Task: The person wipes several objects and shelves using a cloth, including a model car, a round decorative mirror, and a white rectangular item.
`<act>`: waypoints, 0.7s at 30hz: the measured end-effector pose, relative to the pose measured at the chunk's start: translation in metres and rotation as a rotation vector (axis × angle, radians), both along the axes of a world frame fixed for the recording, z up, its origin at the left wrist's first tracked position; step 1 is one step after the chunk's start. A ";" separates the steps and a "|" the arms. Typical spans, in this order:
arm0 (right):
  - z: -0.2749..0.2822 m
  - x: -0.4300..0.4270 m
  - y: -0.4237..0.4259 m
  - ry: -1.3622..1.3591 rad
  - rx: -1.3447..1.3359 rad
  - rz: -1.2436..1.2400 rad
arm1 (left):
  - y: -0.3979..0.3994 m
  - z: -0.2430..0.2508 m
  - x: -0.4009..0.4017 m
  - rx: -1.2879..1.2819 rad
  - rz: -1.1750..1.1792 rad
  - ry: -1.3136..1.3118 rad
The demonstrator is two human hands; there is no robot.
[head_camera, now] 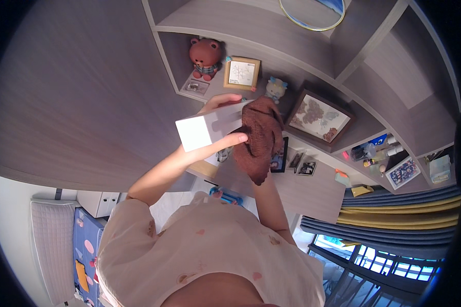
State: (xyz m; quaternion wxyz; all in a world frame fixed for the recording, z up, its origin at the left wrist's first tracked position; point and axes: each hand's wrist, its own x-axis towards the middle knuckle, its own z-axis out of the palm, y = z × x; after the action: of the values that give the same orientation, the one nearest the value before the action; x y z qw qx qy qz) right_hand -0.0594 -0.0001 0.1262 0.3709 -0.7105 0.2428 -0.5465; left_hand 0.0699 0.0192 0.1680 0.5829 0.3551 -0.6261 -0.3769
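Note:
My left hand (219, 126) grips a white box-shaped object (194, 133) in front of the shelves, fingers along its far side and thumb along the near side. The thumb tip touches a brown cloth (259, 134), bunched against the right end of the white object. My right forearm (271, 203) runs up behind this cloth. The cloth hides the right hand itself, which holds it up against the object.
Behind the hands, a shelf bears a brown bear figure (205, 57), a wood-framed picture (242, 73), a small white figurine (276, 89) and a dark shadow-box frame (319, 115). Below is a desk (303, 192) with photo frames. Curtains (399, 215) hang at right.

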 end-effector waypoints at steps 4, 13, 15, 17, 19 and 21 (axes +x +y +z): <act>-0.006 -0.008 -0.007 0.208 -0.398 -0.192 | -0.001 0.007 0.007 -0.079 -0.109 0.049; -0.088 0.003 -0.024 0.166 0.209 -0.094 | -0.003 0.017 0.009 0.024 0.011 -0.303; -0.087 0.010 -0.014 0.023 0.193 -0.110 | -0.007 0.014 0.008 0.036 0.007 -0.244; -0.057 0.011 -0.007 -0.047 0.184 -0.109 | -0.012 0.012 0.013 -0.406 0.212 -0.548; -0.003 0.008 0.005 -0.274 0.159 0.183 | -0.018 0.003 0.014 -0.427 0.212 -0.609; -0.001 0.015 0.014 -0.392 0.306 0.144 | -0.026 -0.011 0.013 -0.493 0.210 -0.569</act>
State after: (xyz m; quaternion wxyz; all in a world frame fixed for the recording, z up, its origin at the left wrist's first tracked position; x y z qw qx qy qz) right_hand -0.0441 0.0141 0.1250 0.5522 -0.5421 0.1950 -0.6027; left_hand 0.0829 -0.0068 0.1574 0.4893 0.3568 -0.7948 -0.0402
